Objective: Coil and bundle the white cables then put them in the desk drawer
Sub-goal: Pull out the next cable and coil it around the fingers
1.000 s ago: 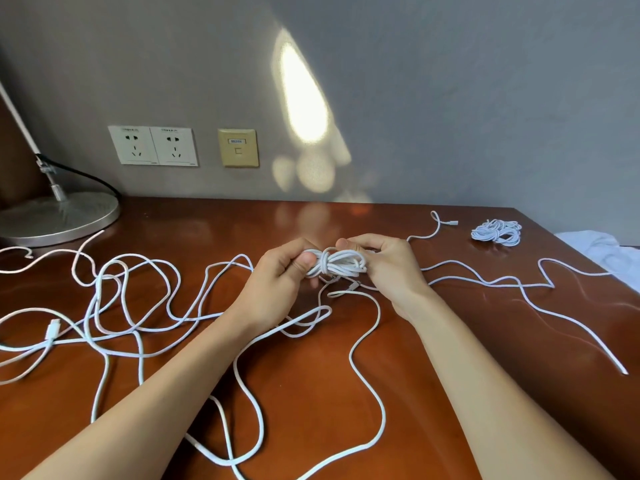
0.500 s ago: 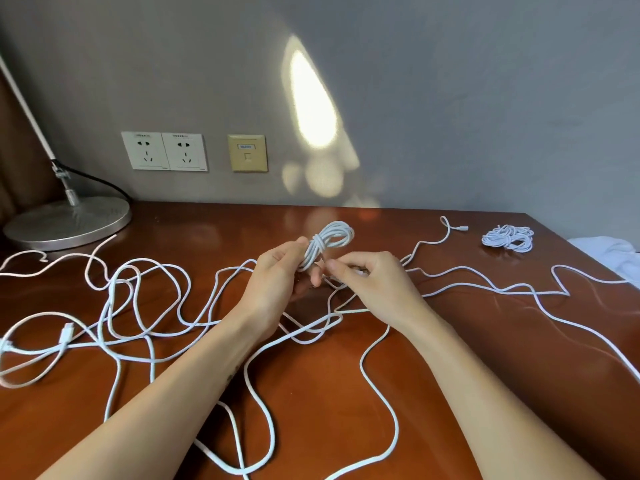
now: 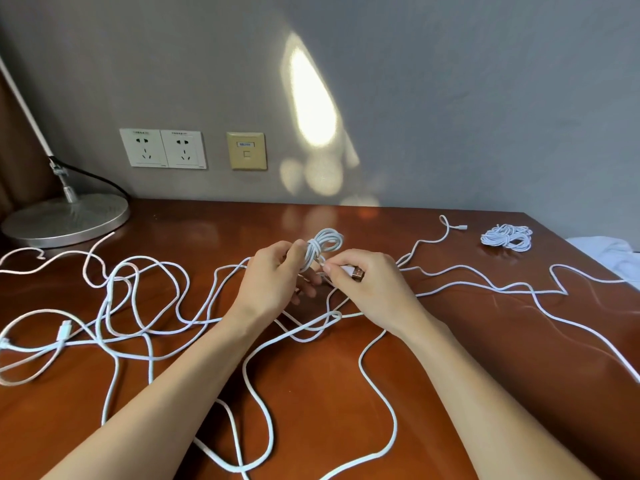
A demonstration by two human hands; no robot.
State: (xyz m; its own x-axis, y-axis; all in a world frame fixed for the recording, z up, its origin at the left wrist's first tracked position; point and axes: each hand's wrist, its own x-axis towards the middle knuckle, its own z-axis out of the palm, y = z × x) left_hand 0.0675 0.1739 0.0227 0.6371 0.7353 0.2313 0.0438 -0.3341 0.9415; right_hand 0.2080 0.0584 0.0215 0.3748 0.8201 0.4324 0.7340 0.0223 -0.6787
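Note:
My left hand (image 3: 273,282) grips a small coiled white cable bundle (image 3: 323,245) above the middle of the brown desk (image 3: 346,393); the loops stick up past my thumb. My right hand (image 3: 372,289) pinches the cable's free end, and its metal USB plug (image 3: 356,273) shows between the fingers. Several loose white cables (image 3: 138,306) sprawl tangled over the left and front of the desk, and another loose cable (image 3: 519,289) runs off to the right. A finished coil (image 3: 506,237) lies at the far right. No drawer is in view.
A lamp's round metal base (image 3: 65,220) stands at the back left corner. Wall sockets (image 3: 162,148) and a beige data port (image 3: 246,150) sit on the grey wall. White cloth (image 3: 609,252) lies past the desk's right edge.
The bundle swung from lying flat between both hands to standing up in my left hand. My right hand let go of the coil and now pinches the plug end.

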